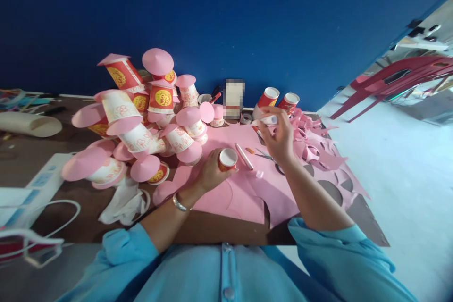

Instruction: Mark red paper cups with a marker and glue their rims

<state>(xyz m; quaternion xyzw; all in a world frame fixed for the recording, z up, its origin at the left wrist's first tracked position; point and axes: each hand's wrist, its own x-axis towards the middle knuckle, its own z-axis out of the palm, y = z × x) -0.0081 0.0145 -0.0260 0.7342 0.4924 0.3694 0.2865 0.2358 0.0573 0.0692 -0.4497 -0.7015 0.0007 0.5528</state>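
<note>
My left hand (pixel 209 173) is wrapped round a red paper cup (pixel 228 158), whose white round end faces up. Raised to the right of it, my right hand (pixel 281 139) pinches a small white tube (pixel 269 121); the tube's label cannot be read. Beneath both hands lie sheets of pink paper (pixel 226 205). Between the hands rest a pale pen-like stick (pixel 244 156), a small clear piece (pixel 259 174) and scissors (pixel 264 155), partly hidden by my right forearm.
Several paper cups with pink cone tops (pixel 158 61) are stacked at the left. Two stacks of red cups (pixel 268 98) stand against the blue wall (pixel 212 19). Pink paper scraps (pixel 318 146) cover the right side. A white cable (pixel 76 210) and a roll (pixel 31 123) lie far left.
</note>
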